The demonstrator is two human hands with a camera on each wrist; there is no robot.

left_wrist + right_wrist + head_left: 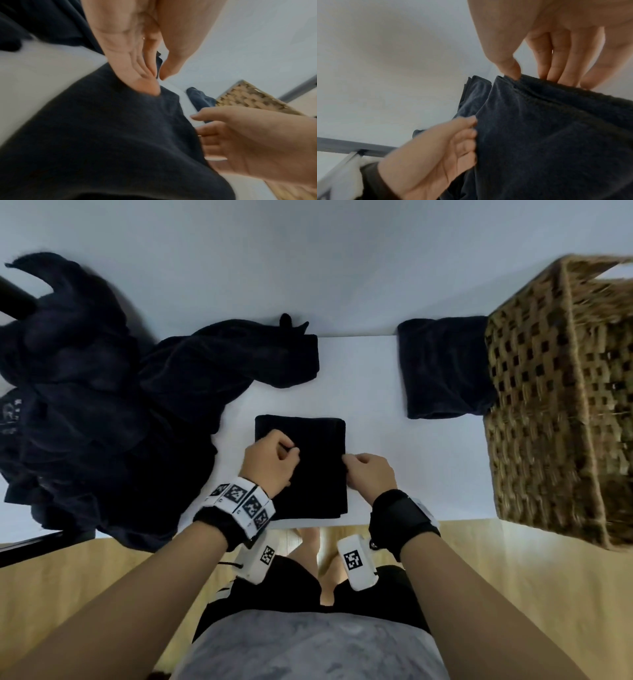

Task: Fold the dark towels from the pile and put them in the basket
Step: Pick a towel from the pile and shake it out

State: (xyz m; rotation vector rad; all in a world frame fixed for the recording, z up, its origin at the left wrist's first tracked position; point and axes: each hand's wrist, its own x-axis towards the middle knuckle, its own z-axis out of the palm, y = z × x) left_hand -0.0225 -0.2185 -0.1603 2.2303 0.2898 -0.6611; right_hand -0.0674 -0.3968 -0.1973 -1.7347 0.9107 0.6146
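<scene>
Left of both grips, the pile of dark towels (78, 392) sprawls on the tabletop (370, 392); between them lies the folded towel (301, 436), long axis running away, left hand (270, 463) and right hand (370, 474) pinching its side edges; the wicker basket (561, 405) stands right, nearer the right hand

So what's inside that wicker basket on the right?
Nothing can be made out inside the basket: the head view shows only its woven side, and the interior is hidden. One folded towel lies on the table beside it, against its wall.
</scene>
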